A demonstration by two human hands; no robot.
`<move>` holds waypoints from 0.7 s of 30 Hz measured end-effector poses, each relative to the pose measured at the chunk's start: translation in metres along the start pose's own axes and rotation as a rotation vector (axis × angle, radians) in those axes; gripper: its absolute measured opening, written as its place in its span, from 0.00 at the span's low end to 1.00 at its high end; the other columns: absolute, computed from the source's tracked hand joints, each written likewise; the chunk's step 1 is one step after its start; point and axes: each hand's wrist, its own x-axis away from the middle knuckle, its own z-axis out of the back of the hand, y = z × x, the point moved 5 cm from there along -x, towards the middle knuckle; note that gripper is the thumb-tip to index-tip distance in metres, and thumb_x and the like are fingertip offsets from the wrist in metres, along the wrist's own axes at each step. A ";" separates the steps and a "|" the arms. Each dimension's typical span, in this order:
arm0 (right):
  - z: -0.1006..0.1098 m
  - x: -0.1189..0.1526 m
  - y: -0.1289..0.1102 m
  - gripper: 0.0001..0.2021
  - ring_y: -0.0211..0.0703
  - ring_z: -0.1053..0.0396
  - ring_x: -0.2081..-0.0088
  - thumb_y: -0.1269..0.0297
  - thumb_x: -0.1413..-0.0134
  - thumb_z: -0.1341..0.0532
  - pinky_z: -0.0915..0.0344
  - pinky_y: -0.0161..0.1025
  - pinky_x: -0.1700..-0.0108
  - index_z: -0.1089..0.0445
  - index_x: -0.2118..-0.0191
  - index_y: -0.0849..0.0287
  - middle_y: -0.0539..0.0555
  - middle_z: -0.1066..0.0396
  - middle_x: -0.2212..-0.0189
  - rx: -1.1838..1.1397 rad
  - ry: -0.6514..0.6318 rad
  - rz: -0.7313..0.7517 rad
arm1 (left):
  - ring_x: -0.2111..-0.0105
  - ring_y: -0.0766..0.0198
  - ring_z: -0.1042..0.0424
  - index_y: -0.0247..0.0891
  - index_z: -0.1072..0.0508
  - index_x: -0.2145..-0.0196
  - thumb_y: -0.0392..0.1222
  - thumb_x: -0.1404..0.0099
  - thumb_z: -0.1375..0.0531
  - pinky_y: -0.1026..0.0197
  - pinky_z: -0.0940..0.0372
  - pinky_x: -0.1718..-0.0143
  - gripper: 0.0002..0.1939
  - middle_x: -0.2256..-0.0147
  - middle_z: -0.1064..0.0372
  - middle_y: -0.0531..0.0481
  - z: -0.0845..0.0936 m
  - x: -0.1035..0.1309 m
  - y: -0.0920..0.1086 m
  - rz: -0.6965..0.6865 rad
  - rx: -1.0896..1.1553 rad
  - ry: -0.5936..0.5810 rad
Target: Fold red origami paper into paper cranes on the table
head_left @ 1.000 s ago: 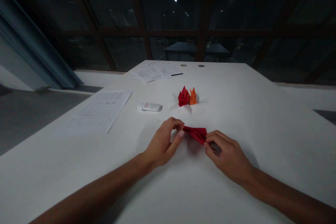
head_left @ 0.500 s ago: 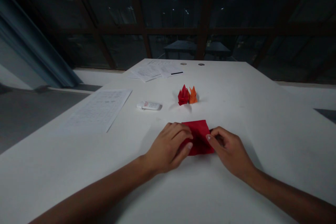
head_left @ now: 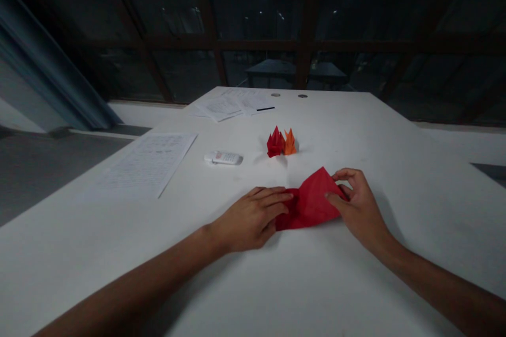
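Right hand (head_left: 361, 210) has lifted red paper (head_left: 317, 201), fingers pinching right edge; left hand's (head_left: 247, 221) fingers lie over left end, grip unclear.

The left forearm (head_left: 142, 284) is slender and bare, narrowing towards a bare left hand (head_left: 251, 219). The right forearm (head_left: 438, 279) and right hand (head_left: 360, 214) are bare too.

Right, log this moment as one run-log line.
left hand: on red paper | right hand: gripping its right side | paper: partly folded | beyond: red origami piece, orange origami piece
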 end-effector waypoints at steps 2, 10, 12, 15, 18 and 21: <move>0.004 -0.003 0.001 0.18 0.39 0.30 0.74 0.70 0.47 0.38 0.35 0.33 0.78 0.40 0.52 0.52 0.50 0.29 0.66 0.018 -0.011 -0.012 | 0.34 0.53 0.41 0.43 0.32 0.41 0.27 0.40 0.44 0.45 0.43 0.35 0.30 0.35 0.38 0.47 0.000 0.000 -0.002 -0.011 -0.015 -0.013; 0.005 -0.014 -0.001 0.08 0.43 0.26 0.61 0.67 0.39 0.43 0.25 0.41 0.64 0.25 0.62 0.55 0.58 0.32 0.48 0.276 -0.148 0.211 | 0.36 0.54 0.37 0.45 0.27 0.44 0.23 0.43 0.46 0.45 0.41 0.35 0.32 0.41 0.29 0.50 0.001 0.001 -0.010 -0.042 0.030 -0.063; 0.003 -0.015 -0.003 0.13 0.44 0.26 0.57 0.73 0.39 0.46 0.25 0.43 0.57 0.24 0.62 0.54 0.56 0.29 0.51 0.296 -0.253 0.282 | 0.38 0.54 0.35 0.42 0.25 0.49 0.25 0.41 0.45 0.47 0.40 0.35 0.25 0.44 0.27 0.47 0.003 0.001 -0.009 -0.023 0.065 -0.063; -0.001 -0.013 -0.009 0.22 0.45 0.26 0.51 0.82 0.48 0.50 0.27 0.47 0.48 0.24 0.59 0.53 0.53 0.25 0.53 0.385 -0.410 0.421 | 0.43 0.53 0.30 0.39 0.24 0.57 0.32 0.36 0.43 0.50 0.37 0.39 0.12 0.49 0.25 0.44 0.005 0.000 -0.006 0.007 0.081 -0.036; -0.006 -0.008 -0.015 0.28 0.45 0.27 0.49 0.84 0.54 0.49 0.29 0.49 0.44 0.25 0.53 0.52 0.53 0.24 0.52 0.458 -0.487 0.504 | 0.50 0.54 0.28 0.39 0.27 0.61 0.40 0.34 0.39 0.52 0.34 0.45 0.04 0.54 0.25 0.44 0.003 -0.001 -0.006 0.050 0.065 0.000; -0.013 -0.003 -0.018 0.22 0.48 0.27 0.49 0.80 0.46 0.44 0.29 0.51 0.46 0.28 0.49 0.52 0.55 0.24 0.54 0.479 -0.476 0.544 | 0.56 0.56 0.28 0.39 0.30 0.66 0.43 0.33 0.39 0.54 0.34 0.51 0.06 0.61 0.27 0.46 0.000 -0.002 -0.009 0.101 0.042 0.033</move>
